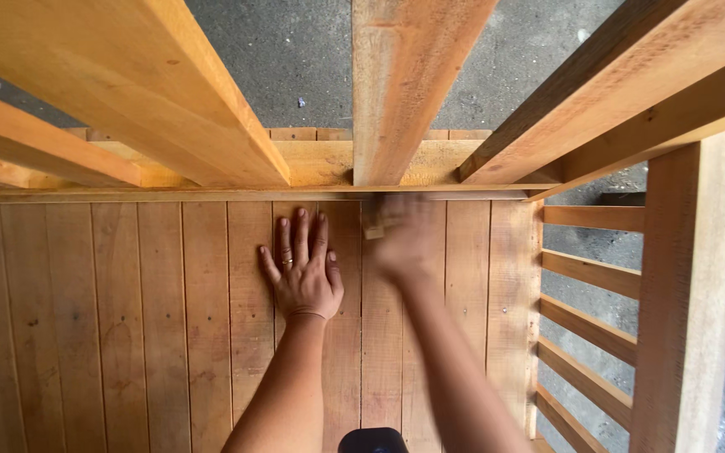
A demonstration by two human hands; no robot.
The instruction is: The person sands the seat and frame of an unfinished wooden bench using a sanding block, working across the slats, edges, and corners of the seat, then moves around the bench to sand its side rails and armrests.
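Observation:
My left hand (302, 267) lies flat, fingers spread, on a wooden panel of vertical planks (127, 319), with rings on two fingers. To its right, my right hand (403, 239) is blurred with motion and grips a small tan block (377, 225), which looks like a sanding block, pressed against the planks close under the panel's top edge. The two hands are a short gap apart. Both forearms reach up from the bottom of the view.
Thick wooden beams (400, 84) run overhead from the panel's top rail (329, 164). A slatted side frame (589, 335) with a post (690, 285) stands at the right. Grey concrete floor (312, 59) shows beyond. A small dark object (371, 439) sits at the bottom edge.

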